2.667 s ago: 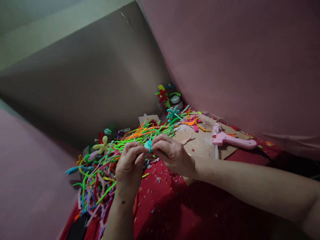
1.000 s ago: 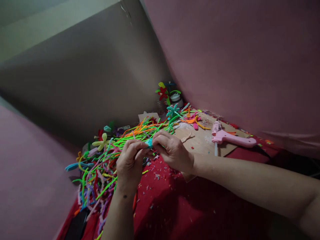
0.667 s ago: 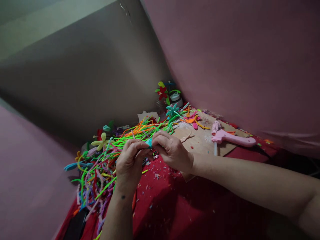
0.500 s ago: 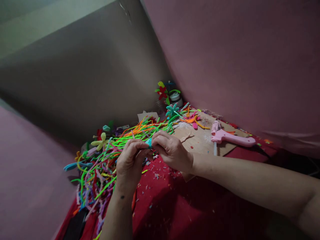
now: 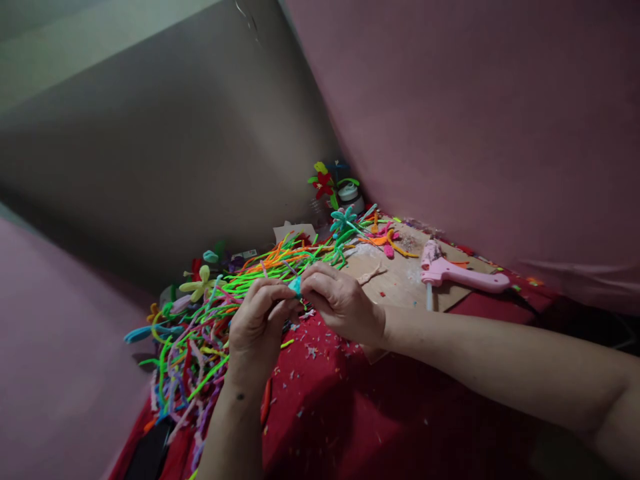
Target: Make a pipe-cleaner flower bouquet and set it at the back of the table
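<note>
Between the fingertips of both hands is a small turquoise fuzzy piece (image 5: 295, 287), which looks like bent pipe cleaner; most of it is hidden by the fingers. My left hand (image 5: 259, 317) pinches it from the left, fingers closed. From the right, my right hand (image 5: 340, 300) pinches the same piece between thumb and fingers. Just behind and to the left of the hands spreads a heap of loose pipe cleaners (image 5: 250, 283) in green, orange, pink and purple. A turquoise pipe-cleaner flower (image 5: 343, 219) lies beyond my right hand.
A pink glue gun (image 5: 463, 275) rests on a brown board (image 5: 410, 293) at the right. Fuzzy clippings litter the red cloth (image 5: 320, 400). A black phone-like object (image 5: 150, 448) lies front left. Finished flowers (image 5: 323, 185) and a white-lidded container (image 5: 351, 198) stand at the back corner.
Both hands stay pinched on the turquoise piece, with barely any finger movement. The whole view has shifted very slightly, so things sit a little further left.
</note>
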`<action>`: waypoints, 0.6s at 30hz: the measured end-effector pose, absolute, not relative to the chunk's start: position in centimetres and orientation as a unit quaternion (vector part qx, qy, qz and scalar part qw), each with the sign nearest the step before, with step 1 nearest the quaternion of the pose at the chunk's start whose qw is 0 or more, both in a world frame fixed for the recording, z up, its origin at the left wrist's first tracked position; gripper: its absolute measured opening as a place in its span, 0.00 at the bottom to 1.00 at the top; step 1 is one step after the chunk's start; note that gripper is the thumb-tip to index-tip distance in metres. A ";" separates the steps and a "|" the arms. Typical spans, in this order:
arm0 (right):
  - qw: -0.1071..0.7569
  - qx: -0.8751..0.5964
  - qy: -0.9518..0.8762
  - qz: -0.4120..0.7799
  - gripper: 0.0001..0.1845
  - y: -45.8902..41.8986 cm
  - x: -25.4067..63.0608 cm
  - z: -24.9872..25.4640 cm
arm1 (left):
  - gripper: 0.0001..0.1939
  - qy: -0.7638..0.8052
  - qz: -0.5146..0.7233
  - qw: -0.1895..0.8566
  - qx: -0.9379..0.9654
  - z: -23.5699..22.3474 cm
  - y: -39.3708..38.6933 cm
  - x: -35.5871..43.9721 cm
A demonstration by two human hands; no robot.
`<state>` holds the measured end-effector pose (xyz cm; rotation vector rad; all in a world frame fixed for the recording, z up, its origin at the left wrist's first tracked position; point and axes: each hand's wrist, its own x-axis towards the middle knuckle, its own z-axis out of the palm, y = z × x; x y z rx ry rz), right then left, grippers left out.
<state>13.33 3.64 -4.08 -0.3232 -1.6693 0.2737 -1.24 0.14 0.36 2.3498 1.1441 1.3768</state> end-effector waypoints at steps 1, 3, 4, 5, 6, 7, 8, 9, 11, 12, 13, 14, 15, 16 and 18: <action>0.651 -0.141 -0.736 0.120 0.09 3.6 13.3 -4.1 | 0.06 0.385 0.467 0.088 0.791 0.4 0.1 -1.2; 0.650 -0.142 -0.736 0.122 0.09 3.6 13.4 -4.0 | 0.06 0.387 0.474 0.080 0.787 0.5 0.0 -1.0; 0.650 -0.143 -0.736 0.124 0.09 3.5 13.4 -4.0 | 0.06 0.389 0.475 0.076 0.786 0.6 -0.1 -1.0; 0.649 -0.144 -0.736 0.125 0.09 3.5 13.4 -4.0 | 0.06 0.391 0.475 0.071 0.785 0.6 -0.1 -0.9; 0.651 -0.144 -0.735 0.125 0.09 3.4 13.5 -4.0 | 0.06 0.392 0.475 0.067 0.786 0.6 -0.2 -0.9; 0.652 -0.143 -0.734 0.123 0.08 3.4 13.5 -3.9 | 0.06 0.391 0.474 0.062 0.786 0.6 -0.2 -0.9; 0.654 -0.142 -0.734 0.121 0.08 3.3 13.5 -3.9 | 0.06 0.388 0.475 0.056 0.788 0.6 -0.2 -1.0; 0.655 -0.140 -0.733 0.119 0.08 3.3 13.5 -3.9 | 0.06 0.385 0.476 0.048 0.789 0.6 -0.2 -1.0; 0.659 -0.137 -0.730 0.117 0.09 3.2 13.5 -3.8 | 0.06 0.381 0.478 0.033 0.791 0.6 -0.2 -1.1; 0.660 -0.136 -0.730 0.117 0.09 3.2 13.5 -3.8 | 0.06 0.381 0.478 0.027 0.791 0.6 -0.2 -1.2; 0.660 -0.136 -0.730 0.116 0.08 3.2 13.5 -3.8 | 0.06 0.382 0.477 0.021 0.791 0.6 -0.2 -1.2; 0.660 -0.135 -0.730 0.115 0.08 3.2 13.5 -3.8 | 0.06 0.384 0.475 0.016 0.791 0.5 -0.2 -1.3; 0.660 -0.134 -0.730 0.114 0.09 3.2 13.5 -3.8 | 0.06 0.386 0.474 0.013 0.791 0.5 -0.2 -1.3; 0.660 -0.134 -0.730 0.113 0.09 3.2 13.5 -3.8 | 0.06 0.387 0.473 0.011 0.792 0.5 -0.2 -1.4; 0.661 -0.135 -0.729 0.113 0.09 3.2 13.5 -3.8 | 0.06 0.389 0.472 0.010 0.791 0.4 -0.1 -1.5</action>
